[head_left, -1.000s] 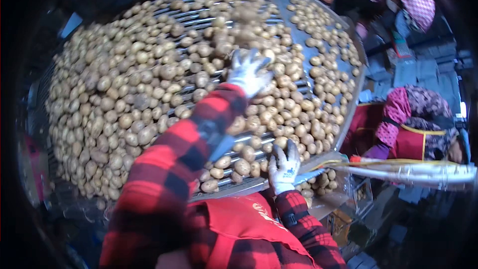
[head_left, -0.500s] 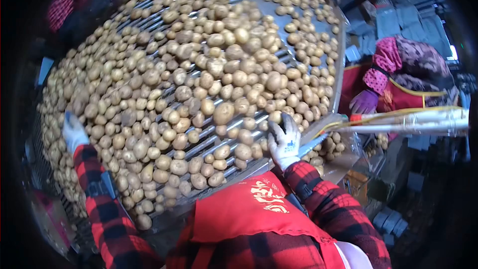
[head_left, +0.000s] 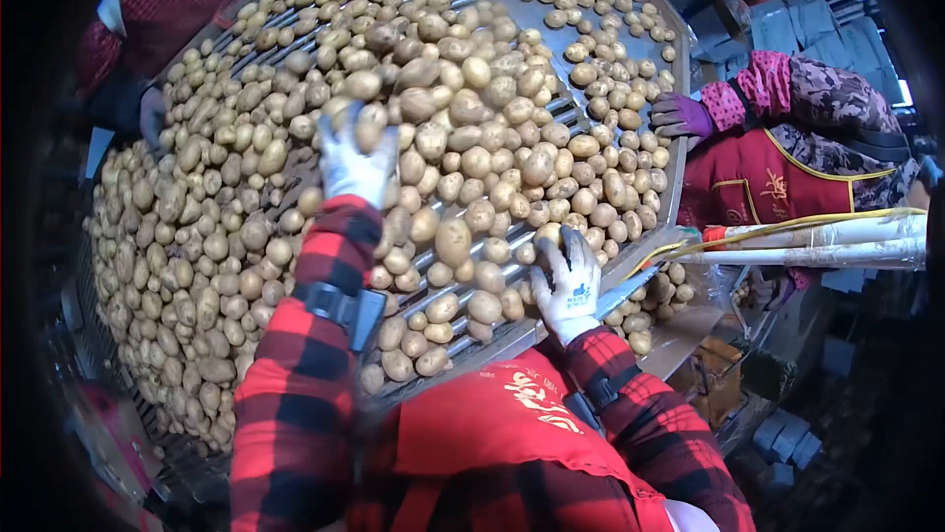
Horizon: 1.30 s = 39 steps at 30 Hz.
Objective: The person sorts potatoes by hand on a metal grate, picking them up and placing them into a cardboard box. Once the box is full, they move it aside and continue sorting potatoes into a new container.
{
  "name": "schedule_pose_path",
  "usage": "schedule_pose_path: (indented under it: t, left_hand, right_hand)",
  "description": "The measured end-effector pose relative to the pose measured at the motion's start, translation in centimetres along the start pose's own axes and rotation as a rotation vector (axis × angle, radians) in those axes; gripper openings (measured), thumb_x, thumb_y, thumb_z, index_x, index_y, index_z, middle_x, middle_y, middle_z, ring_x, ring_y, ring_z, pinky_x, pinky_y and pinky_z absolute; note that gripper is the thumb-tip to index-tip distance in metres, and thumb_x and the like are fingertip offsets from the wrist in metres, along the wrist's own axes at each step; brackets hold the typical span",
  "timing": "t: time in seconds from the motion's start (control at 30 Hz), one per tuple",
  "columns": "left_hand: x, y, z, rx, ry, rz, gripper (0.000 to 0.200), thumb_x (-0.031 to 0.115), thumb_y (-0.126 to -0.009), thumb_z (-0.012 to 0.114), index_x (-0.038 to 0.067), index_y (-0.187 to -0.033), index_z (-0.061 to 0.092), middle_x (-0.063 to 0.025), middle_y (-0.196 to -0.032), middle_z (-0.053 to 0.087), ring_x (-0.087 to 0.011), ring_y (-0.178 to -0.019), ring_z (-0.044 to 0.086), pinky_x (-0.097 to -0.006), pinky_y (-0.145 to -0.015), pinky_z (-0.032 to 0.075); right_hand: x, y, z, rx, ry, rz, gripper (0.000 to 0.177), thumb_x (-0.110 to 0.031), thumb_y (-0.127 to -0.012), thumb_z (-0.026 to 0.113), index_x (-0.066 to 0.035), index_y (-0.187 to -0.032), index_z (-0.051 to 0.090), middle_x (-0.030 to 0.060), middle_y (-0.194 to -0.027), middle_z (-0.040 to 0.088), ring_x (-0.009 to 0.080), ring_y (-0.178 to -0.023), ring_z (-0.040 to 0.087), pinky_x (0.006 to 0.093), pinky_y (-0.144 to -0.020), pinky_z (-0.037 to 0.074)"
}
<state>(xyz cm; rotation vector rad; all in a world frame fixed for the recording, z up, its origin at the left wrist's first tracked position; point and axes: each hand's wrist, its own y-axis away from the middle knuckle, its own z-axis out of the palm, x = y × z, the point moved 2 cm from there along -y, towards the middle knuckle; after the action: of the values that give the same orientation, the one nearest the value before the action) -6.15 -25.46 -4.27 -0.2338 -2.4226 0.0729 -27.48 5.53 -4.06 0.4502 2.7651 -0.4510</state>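
My left hand (head_left: 356, 163), in a white glove with grey fingers, is over the middle of the potato heap. Its fingers are spread, and a potato (head_left: 371, 128) shows in the gap between thumb and fingers; no firm grip on it is visible. My right hand (head_left: 569, 286), gloved alike, rests by the near right rim of the sorting table (head_left: 468, 360), fingers apart. One potato (head_left: 548, 233) lies right at its fingertips. Potatoes of many sizes cover the metal bars (head_left: 448, 271) around both hands.
At the right, a person's purple-gloved hand (head_left: 682, 117) lies at the table rim. Another person's dark-gloved hand (head_left: 153, 119) is at the far left. White pipes (head_left: 807, 239) stick out at the right, above a cardboard box (head_left: 714, 375). More potatoes lie on a smooth plate (head_left: 561, 45) at the back.
My left hand has gone from the left side of the heap to its middle. My right hand stays at the rim. The purple-gloved hand has come up onto the table edge.
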Motion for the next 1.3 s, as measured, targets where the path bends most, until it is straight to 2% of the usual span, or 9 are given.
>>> schedule_pose_path:
  t: [0.23,0.4,0.57,0.73,0.8,1.0,1.13,1.2,1.3]
  left_hand:
    - [7.1,7.2,-1.4,-0.297,-0.246,0.520,0.059,0.047,-0.089,0.074,0.026,-0.142,0.065,-0.0113,-0.167,0.038,-0.0547,-0.154,0.021,-0.0702,-0.125,0.021]
    - [1.5,12.1,-7.0,-0.501,-0.396,0.232,0.092,0.058,-0.084,0.076,0.026,-0.163,0.040,-0.0174,-0.173,0.023,-0.0539,-0.157,0.014,-0.0758,-0.122,0.012]
    - [1.7,9.1,0.2,-0.437,-0.460,0.283,0.098,0.060,-0.084,0.073,0.024,-0.166,0.033,-0.0188,-0.173,0.022,-0.0523,-0.155,0.024,-0.0864,-0.114,0.013]
    - [6.2,-1.5,3.7,-0.373,-0.647,0.281,0.089,0.062,-0.086,0.066,0.030,-0.164,0.038,-0.0255,-0.175,0.011,-0.0524,-0.156,0.024,-0.0798,-0.116,0.025]
    - [7.3,-4.6,5.2,-0.347,-0.641,0.258,0.084,0.061,-0.087,0.065,0.035,-0.163,0.040,-0.0174,-0.178,0.010,-0.0515,-0.158,0.022,-0.0830,-0.115,0.022]
    - [5.3,-11.7,5.6,-0.411,-0.438,0.335,0.074,0.052,-0.096,0.065,0.040,-0.163,0.038,-0.0164,-0.175,0.025,-0.0444,-0.157,0.030,-0.0768,-0.121,0.022]
    - [-1.9,-11.8,5.6,-0.190,-0.481,0.466,0.066,0.056,-0.103,0.052,0.034,-0.164,0.039,-0.0171,-0.168,0.037,-0.0398,-0.154,0.037,-0.0625,-0.125,0.027]
    - [-5.6,-11.5,5.8,-0.136,-0.703,0.563,0.056,0.052,-0.107,0.047,0.032,-0.159,0.047,-0.0165,-0.167,0.038,-0.0409,-0.151,0.039,-0.0582,-0.123,0.031]
    - [-4.4,-8.3,1.4,-0.215,-0.697,0.497,0.049,0.046,-0.107,0.049,0.029,-0.152,0.056,-0.0158,-0.166,0.038,-0.0384,-0.146,0.046,-0.0593,-0.122,0.033]
  right_hand:
    - [-1.1,-1.5,0.4,-0.034,-0.002,0.060,0.082,-0.037,-0.078,0.086,-0.013,-0.150,0.054,0.0287,-0.158,0.042,0.0501,-0.142,0.043,0.0627,-0.117,0.033]
    - [-5.0,-6.1,3.8,-0.203,-0.074,0.053,0.091,-0.050,-0.086,0.077,-0.016,-0.162,0.041,0.0311,-0.167,0.027,0.0585,-0.151,0.025,0.0723,-0.123,0.016]
    - [-8.0,-13.4,7.6,-0.190,0.021,0.260,0.084,-0.051,-0.088,0.072,-0.020,-0.161,0.044,0.0252,-0.172,0.020,0.0589,-0.153,0.018,0.0781,-0.120,0.012]
    - [-6.8,-23.0,8.6,-0.204,-0.007,0.175,0.073,-0.043,-0.082,0.076,-0.015,-0.148,0.060,0.0246,-0.168,0.030,0.0473,-0.147,0.037,0.0670,-0.117,0.033]
    - [-5.6,-25.9,9.2,-0.120,-0.014,0.104,0.066,-0.043,-0.083,0.073,-0.016,-0.143,0.064,0.0257,-0.167,0.032,0.0467,-0.138,0.047,0.0621,-0.108,0.045]
    - [0.8,-31.8,9.4,-0.102,0.116,0.014,0.073,-0.055,-0.090,0.067,-0.022,-0.154,0.055,0.0260,-0.165,0.038,0.0456,-0.138,0.052,0.0557,-0.114,0.044]
    - [7.1,-27.7,9.2,0.089,0.010,-0.071,0.069,-0.051,-0.090,0.072,-0.007,-0.142,0.060,0.0243,-0.150,0.055,0.0425,-0.122,0.061,0.0539,-0.109,0.046]
    - [7.6,-22.3,7.3,0.173,0.183,-0.089,0.073,-0.048,-0.091,0.073,-0.009,-0.150,0.056,0.0377,-0.153,0.044,0.0524,-0.138,0.048,0.0580,-0.116,0.040]
    - [7.4,-16.8,5.4,0.045,0.129,-0.011,0.067,-0.042,-0.097,0.068,-0.010,-0.154,0.053,0.0366,-0.154,0.043,0.0533,-0.143,0.042,0.0625,-0.118,0.035]
